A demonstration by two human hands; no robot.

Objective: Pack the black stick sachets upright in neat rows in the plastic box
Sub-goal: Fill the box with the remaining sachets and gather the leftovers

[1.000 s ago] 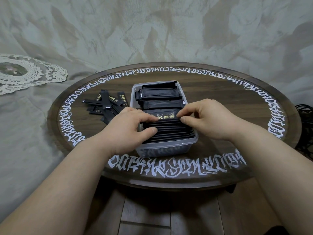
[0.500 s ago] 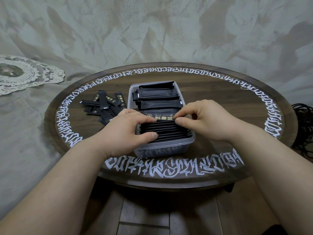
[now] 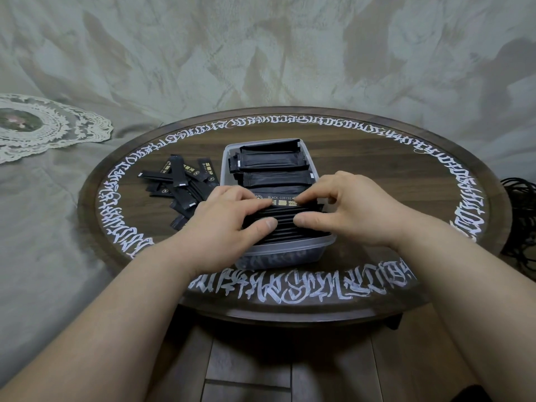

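Sachets [image 3: 285, 219] in the box [image 3: 290, 250] — both hands' fingers [image 3: 311, 195] now pinch closer together, still gripping the row.

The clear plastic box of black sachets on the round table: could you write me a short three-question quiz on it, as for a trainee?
1. True or false: both hands are on the row of black stick sachets standing at the near end of the clear plastic box.
2. Where do the loose black sachets lie?
A. On the floor
B. On the dark round wooden table, on the left-hand side of the box
C. On the white lace doily
3. Fill in: the sachet facing up reads "BLACK ____".

Key
1. True: left hand and right hand press the row between them.
2. B
3. COFFEE
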